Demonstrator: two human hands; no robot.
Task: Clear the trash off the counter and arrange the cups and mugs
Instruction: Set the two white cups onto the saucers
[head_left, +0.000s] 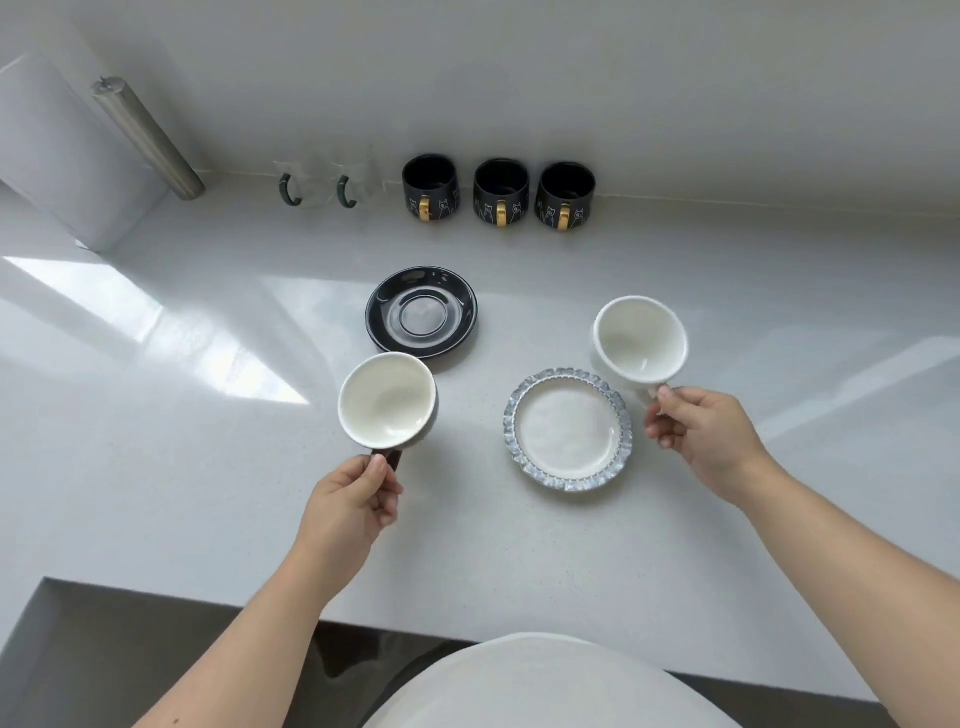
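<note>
A dark-handled cup (387, 400) was gripped by the left hand (353, 501), a white cup (640, 343) by the right hand (698, 439), both pinched at the handles above the desk (182, 493).

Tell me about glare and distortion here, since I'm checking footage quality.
Head view: bright sunlight patches glare off the glossy white counter at left; the black glazed saucer mirrors highlights; wide-angle bending curves the wall edge; the two clear glass mugs nearly vanish against the white wall.

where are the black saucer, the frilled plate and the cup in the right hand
black saucer (421, 312): head view, its glossy centre well
frilled plate (568, 429): head view, its white middle
white cup (640, 340): head view, its inner wall; the right hand (698, 434) holds its handle
</note>
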